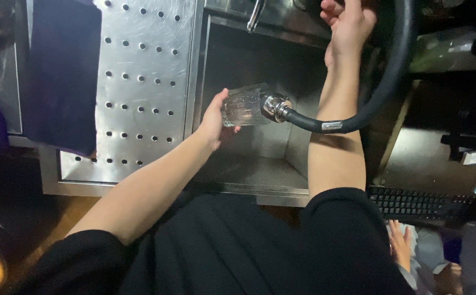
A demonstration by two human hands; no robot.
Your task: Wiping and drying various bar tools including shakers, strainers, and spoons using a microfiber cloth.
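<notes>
My left hand [213, 121] holds a clear glass [241, 106] on its side over a deep steel sink [260, 164]. The chrome nozzle [276, 106] of a black spray hose [380, 93] points into the glass's mouth. My right hand [349, 24] is raised at the back of the sink near the top of the hose, fingers curled; what it grips is partly out of frame. A steel tap handle [255, 13] sits behind the sink.
A perforated steel drainboard [139, 82] lies left of the sink, with a dark mat [63, 71] on its left part. A black keyboard [418, 203] sits lower right. Another person's hand [399, 243] shows at the bottom right.
</notes>
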